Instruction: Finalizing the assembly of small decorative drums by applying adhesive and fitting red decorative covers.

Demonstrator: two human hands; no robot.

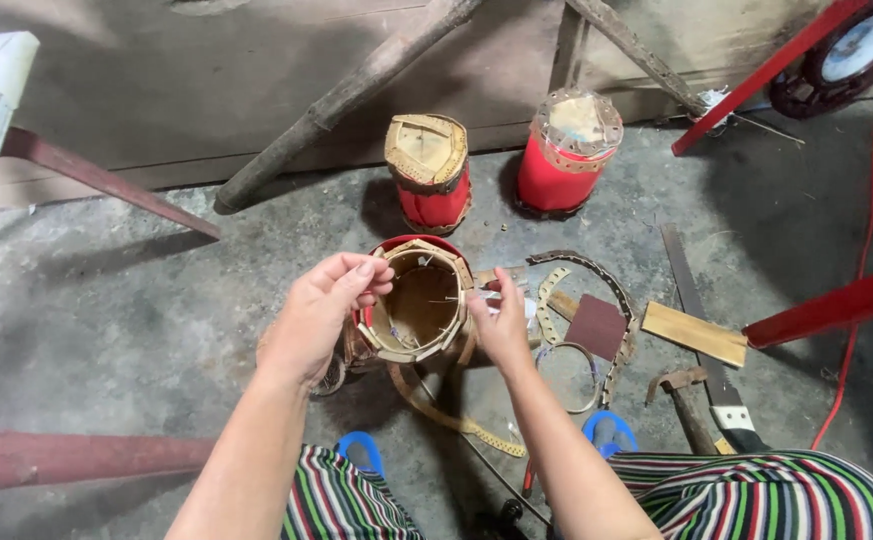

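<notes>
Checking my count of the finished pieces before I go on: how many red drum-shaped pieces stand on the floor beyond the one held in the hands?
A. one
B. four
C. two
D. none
C: two red drums stand side by side near the wall, past the open drum frame that the left hand and right hand grip at its rim.

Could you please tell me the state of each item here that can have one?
Open drum: tilted, open end facing up, held by both hands.
Left hand: pinching the rim.
Right hand: gripping the opposite rim.
Two red drums: upright, tops covered.
Hammer: lying on the floor.
</notes>
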